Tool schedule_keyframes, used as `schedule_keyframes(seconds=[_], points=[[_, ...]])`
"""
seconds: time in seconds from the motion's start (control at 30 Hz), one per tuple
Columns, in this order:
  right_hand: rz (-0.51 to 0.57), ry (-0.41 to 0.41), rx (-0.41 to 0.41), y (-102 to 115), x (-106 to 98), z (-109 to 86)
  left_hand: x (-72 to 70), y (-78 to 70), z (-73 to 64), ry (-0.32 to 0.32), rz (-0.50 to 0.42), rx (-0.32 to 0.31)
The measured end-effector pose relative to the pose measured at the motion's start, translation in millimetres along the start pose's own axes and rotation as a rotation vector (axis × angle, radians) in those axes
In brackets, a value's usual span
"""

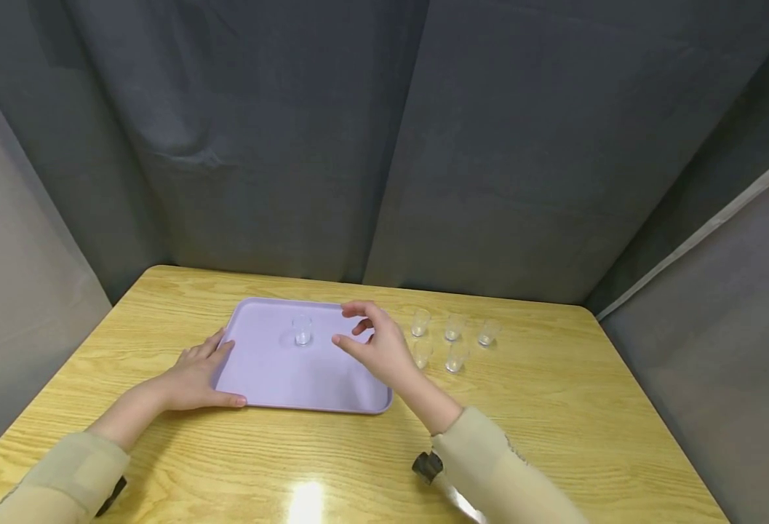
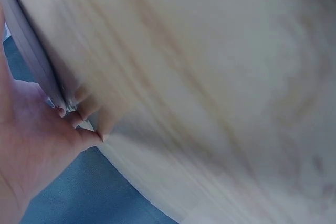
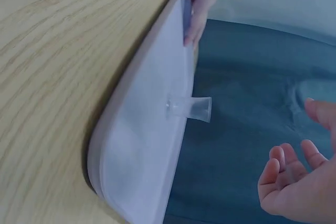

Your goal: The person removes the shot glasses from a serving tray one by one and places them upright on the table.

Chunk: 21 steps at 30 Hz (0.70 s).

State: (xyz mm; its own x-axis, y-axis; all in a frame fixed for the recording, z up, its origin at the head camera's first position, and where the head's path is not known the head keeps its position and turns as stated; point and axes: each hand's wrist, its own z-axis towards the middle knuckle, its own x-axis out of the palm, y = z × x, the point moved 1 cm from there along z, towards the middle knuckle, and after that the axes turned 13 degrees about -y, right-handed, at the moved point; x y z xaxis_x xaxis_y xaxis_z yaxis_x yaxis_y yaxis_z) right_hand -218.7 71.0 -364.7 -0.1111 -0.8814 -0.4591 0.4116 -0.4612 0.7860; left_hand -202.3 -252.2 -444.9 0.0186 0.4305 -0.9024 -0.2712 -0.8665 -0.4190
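Note:
A lilac rectangular tray [image 1: 273, 378] lies on the table, with one small clear shot glass [image 1: 302, 332] upright near its middle. My left hand [image 1: 194, 375] rests against the tray's near left corner, thumb along the near edge and spread fingers along the left side. Over the tray's right part hovers my right hand [image 1: 380, 346]. Its thumb and fingers are bent apart with nothing between them. In the right wrist view, a gap separates the right hand [image 3: 299, 179] from the shot glass [image 3: 190, 107]. The left wrist view shows the left fingers touching the tray's side [image 2: 34, 51].
Right of the tray, several more clear shot glasses [image 1: 454, 327] stand in two rows on the wooden table [image 1: 554, 407]. The right forearm partly crosses in front of the nearest one [image 1: 423, 353]. Dark grey curtains [image 1: 260, 145] rise behind the table.

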Motion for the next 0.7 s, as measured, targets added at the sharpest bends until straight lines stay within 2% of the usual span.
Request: schedule_keyframes(seconds=[0.37,0.7], points=[[0.010,0.033,0.122,-22,47,14.9,0.4,-1.9,-0.3,-0.020,-0.023,0.003],[-0.005,0.062,0.214,-48,82,27.3,3.5,3.0,2.0,-0.005,0.006,-0.003]])
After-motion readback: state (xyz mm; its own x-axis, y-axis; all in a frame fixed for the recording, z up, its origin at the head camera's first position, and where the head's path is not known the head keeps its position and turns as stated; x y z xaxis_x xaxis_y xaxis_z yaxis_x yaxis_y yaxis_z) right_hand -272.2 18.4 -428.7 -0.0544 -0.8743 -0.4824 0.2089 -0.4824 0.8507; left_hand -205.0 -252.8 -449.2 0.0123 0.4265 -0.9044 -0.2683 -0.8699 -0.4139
